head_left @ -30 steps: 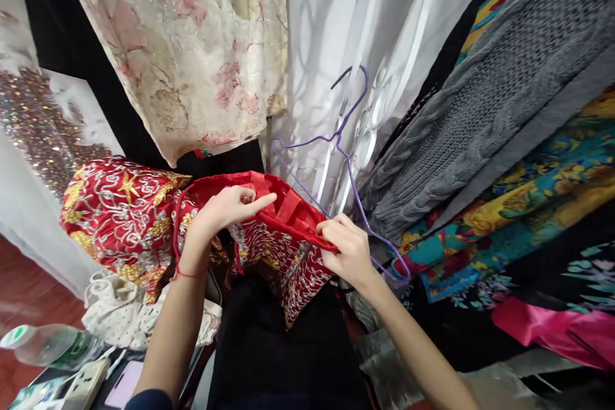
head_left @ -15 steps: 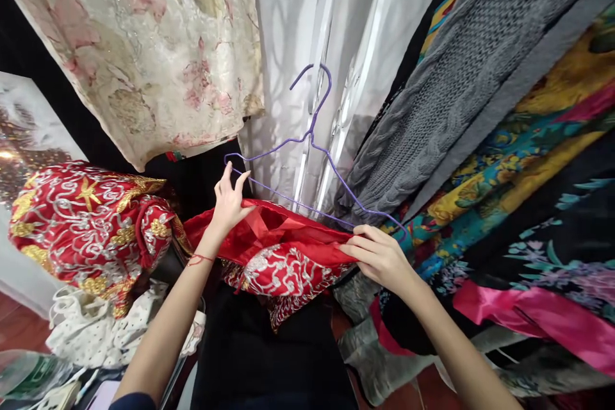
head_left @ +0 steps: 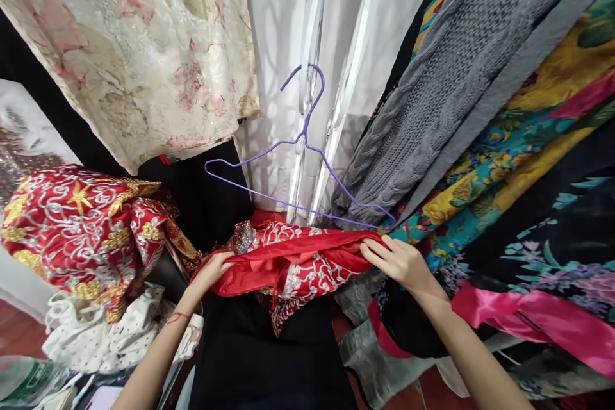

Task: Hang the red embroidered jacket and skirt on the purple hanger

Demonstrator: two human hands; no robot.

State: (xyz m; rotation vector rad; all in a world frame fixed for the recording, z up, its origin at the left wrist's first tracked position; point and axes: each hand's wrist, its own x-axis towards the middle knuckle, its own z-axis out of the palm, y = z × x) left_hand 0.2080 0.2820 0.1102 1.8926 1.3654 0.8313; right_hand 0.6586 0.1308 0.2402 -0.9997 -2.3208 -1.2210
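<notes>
A red embroidered garment (head_left: 293, 262) with a plain red lining is stretched between my hands. My left hand (head_left: 211, 269) grips its left edge with the fingers curled into the cloth. My right hand (head_left: 401, 262) pinches the right end of the garment together with the lower right corner of a purple wire hanger (head_left: 298, 160). The hanger stands above the garment, its hook up against white plastic-covered clothes (head_left: 317, 77).
A second red and gold embroidered piece (head_left: 81, 218) lies at the left over white dotted fabric (head_left: 110, 333). A floral cream garment (head_left: 139, 45) hangs above. A grey knit (head_left: 446, 102), bright floral prints (head_left: 519, 166) and pink satin (head_left: 533, 320) hang at the right.
My left hand let go of the hanger's left end and dropped down to grip the garment's left edge. The red garment is now pulled out wider below the hanger.
</notes>
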